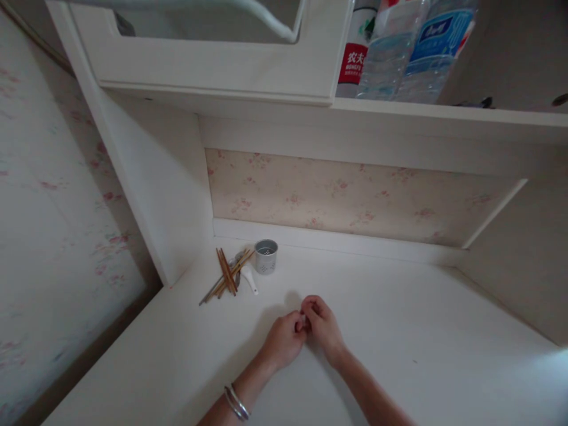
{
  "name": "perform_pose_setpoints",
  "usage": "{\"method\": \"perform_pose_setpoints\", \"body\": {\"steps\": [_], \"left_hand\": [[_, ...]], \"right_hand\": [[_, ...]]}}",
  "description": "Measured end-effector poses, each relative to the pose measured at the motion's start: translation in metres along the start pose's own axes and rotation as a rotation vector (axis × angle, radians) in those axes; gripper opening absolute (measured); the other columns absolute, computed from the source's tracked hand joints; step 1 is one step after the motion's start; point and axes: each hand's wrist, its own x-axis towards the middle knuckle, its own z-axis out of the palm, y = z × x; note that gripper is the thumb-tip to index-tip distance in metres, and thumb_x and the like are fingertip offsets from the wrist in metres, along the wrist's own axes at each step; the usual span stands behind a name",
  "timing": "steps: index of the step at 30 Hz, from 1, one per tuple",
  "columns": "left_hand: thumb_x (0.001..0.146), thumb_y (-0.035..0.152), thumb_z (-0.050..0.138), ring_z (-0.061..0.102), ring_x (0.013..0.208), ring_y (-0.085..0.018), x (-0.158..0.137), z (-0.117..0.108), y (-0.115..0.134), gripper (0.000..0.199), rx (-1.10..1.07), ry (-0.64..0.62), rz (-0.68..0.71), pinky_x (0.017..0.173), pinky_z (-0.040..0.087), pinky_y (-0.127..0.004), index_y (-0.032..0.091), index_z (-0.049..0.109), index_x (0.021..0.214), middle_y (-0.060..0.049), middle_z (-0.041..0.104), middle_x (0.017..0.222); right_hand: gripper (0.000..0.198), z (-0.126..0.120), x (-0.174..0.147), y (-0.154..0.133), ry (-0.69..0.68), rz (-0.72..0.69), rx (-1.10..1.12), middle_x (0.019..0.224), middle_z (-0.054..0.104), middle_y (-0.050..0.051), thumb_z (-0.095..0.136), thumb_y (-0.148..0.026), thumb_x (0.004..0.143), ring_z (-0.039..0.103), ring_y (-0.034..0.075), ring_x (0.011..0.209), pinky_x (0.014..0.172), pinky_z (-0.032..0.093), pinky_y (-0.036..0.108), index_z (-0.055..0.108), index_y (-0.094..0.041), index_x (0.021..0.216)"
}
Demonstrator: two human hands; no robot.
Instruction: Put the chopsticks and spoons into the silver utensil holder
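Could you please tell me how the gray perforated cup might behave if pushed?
The gray perforated cup would likely slide rather than tip, being squat. Thin-rimmed, it may be light for its size. Being round, it might roll if toppled.

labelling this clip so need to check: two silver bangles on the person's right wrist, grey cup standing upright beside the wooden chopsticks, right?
Wrong wrist: the head view shows the two silver bangles on the left wrist. The grey cup does stand upright beside the wooden chopsticks.
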Motion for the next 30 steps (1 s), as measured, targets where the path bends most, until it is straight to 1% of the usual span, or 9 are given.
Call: {"method": "perform_pose_setpoints", "body": {"steps": [3, 5, 7, 10, 12, 15, 20, 25, 30], "left_hand": [[0.075, 0.017, 0.048, 0.044, 0.059, -0.011, 0.001, 0.001, -0.003, 0.009, -0.037, -0.011, -0.004, 0.056, 0.027, -0.024, 0.018, 0.045, 0.066, 0.003, 0.05, 0.063], [0.077, 0.02, 0.049, 0.044, 0.059, -0.011, 0.001, 0.0, -0.005, 0.012, -0.032, -0.02, -0.012, 0.056, 0.028, -0.024, 0.019, 0.045, 0.066, 0.003, 0.048, 0.061], [0.078, 0.024, 0.05, 0.042, 0.058, -0.011, 0.002, 0.0, -0.006, 0.016, -0.012, -0.021, -0.01, 0.056, 0.027, -0.025, 0.019, 0.042, 0.065, 0.004, 0.045, 0.059], [0.077, 0.023, 0.05, 0.04, 0.059, -0.011, 0.002, -0.001, -0.007, 0.016, 0.001, -0.025, 0.016, 0.057, 0.027, -0.024, 0.02, 0.041, 0.065, 0.005, 0.043, 0.06], [0.077, 0.022, 0.049, 0.04, 0.058, -0.011, 0.003, -0.001, -0.007, 0.015, 0.0, -0.039, 0.019, 0.057, 0.027, -0.024, 0.02, 0.04, 0.065, 0.005, 0.043, 0.06], [0.077, 0.023, 0.048, 0.039, 0.057, -0.011, 0.003, -0.001, -0.007, 0.015, -0.009, -0.049, 0.003, 0.056, 0.027, -0.025, 0.021, 0.04, 0.065, 0.005, 0.042, 0.058], [0.078, 0.028, 0.051, 0.04, 0.058, -0.011, 0.004, -0.001, -0.009, 0.019, 0.005, -0.04, -0.023, 0.056, 0.027, -0.025, 0.02, 0.04, 0.066, 0.005, 0.042, 0.059], [0.078, 0.025, 0.051, 0.041, 0.061, -0.011, 0.003, -0.003, -0.006, 0.02, 0.018, -0.046, -0.002, 0.057, 0.026, -0.024, 0.02, 0.037, 0.064, 0.005, 0.042, 0.06], [0.08, 0.027, 0.051, 0.041, 0.061, -0.011, 0.002, -0.007, -0.001, 0.022, 0.052, -0.045, 0.024, 0.058, 0.026, -0.023, 0.02, 0.036, 0.064, 0.006, 0.041, 0.059]], "right_hand": [[0.034, 0.02, 0.03, -0.017, -0.028, -0.083, -0.177, 0.097, 0.062, 0.005, 0.054, -0.037, 0.081, 0.06, 0.016, 0.073, 0.064, 0.047, 0.027, 0.052, -0.022, 0.111], [0.051, 0.037, 0.049, -0.03, -0.062, -0.136, -0.31, 0.111, 0.06, 0.007, 0.055, -0.035, 0.081, 0.06, 0.014, 0.071, 0.066, 0.048, 0.028, 0.042, -0.023, 0.129], [0.061, 0.052, 0.066, -0.043, -0.079, -0.208, -0.508, 0.117, 0.058, 0.008, 0.054, -0.035, 0.084, 0.06, 0.014, 0.072, 0.072, 0.047, 0.03, 0.032, -0.025, 0.14], [0.058, 0.07, 0.086, -0.054, -0.067, -0.27, -0.725, 0.116, 0.059, 0.01, 0.05, -0.035, 0.089, 0.062, 0.02, 0.086, 0.078, 0.044, 0.032, 0.032, -0.026, 0.142], [0.05, 0.077, 0.094, -0.057, -0.065, -0.279, -0.754, 0.112, 0.06, 0.01, 0.049, -0.033, 0.09, 0.061, 0.022, 0.092, 0.078, 0.043, 0.032, 0.039, -0.025, 0.138], [0.035, 0.081, 0.103, -0.055, -0.055, -0.294, -0.746, 0.105, 0.063, 0.008, 0.047, -0.029, 0.092, 0.06, 0.02, 0.09, 0.078, 0.041, 0.03, 0.052, -0.022, 0.125], [0.022, 0.068, 0.103, -0.05, 0.016, -0.354, -0.703, 0.1, 0.063, 0.006, 0.045, -0.028, 0.093, 0.059, 0.017, 0.088, 0.079, 0.041, 0.028, 0.059, -0.02, 0.107], [0.024, 0.033, 0.082, -0.043, 0.082, -0.403, -0.639, 0.098, 0.062, 0.006, 0.042, -0.031, 0.094, 0.059, 0.017, 0.083, 0.078, 0.045, 0.029, 0.058, -0.02, 0.109], [0.024, 0.0, 0.056, -0.037, 0.115, -0.404, -0.606, 0.096, 0.062, 0.005, 0.043, -0.031, 0.093, 0.059, 0.016, 0.076, 0.073, 0.047, 0.029, 0.058, -0.02, 0.108]]}}
